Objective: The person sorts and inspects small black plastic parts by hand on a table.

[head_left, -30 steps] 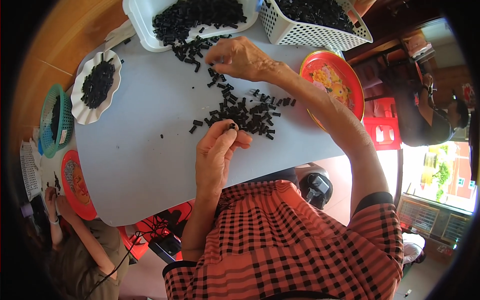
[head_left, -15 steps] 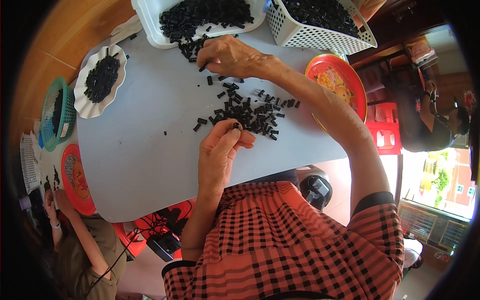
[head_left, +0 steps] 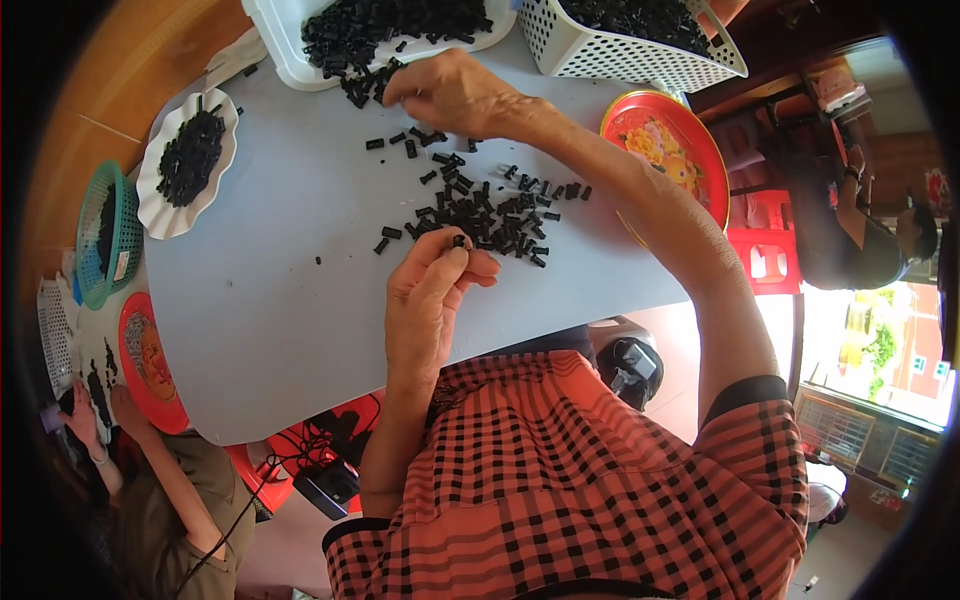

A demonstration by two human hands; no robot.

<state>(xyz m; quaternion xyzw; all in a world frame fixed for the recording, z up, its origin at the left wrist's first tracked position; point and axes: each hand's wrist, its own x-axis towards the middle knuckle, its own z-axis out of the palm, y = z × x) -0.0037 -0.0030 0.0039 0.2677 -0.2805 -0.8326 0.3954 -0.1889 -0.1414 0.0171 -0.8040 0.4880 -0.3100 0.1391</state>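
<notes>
Pinching one small black piece (head_left: 460, 241) between thumb and forefinger, the left hand (head_left: 422, 290) is closed at the near edge of a loose pile (head_left: 490, 220) of similar pieces on the grey bench (head_left: 280, 300). The right hand (head_left: 450, 92) has its fingers partly curled beside a spill of pieces (head_left: 362, 84) at the edge of the white tray (head_left: 278, 45); whether it grips any cannot be told. Compared with half a second earlier, the left hand keeps its pinch, while more separate pieces (head_left: 411, 149) lie between the right hand and the pile. Around the bench stand a white basket (head_left: 620, 66) full of black pieces, a scalloped dish (head_left: 151, 195) and a green basket (head_left: 127, 240). The right forearm (head_left: 650, 205) crosses the red flowered tray (head_left: 706, 155), hiding part of it; the left hand's fingers cover the pile's near edge. Another person's hands (head_left: 84, 418) appear at lower left.
</notes>
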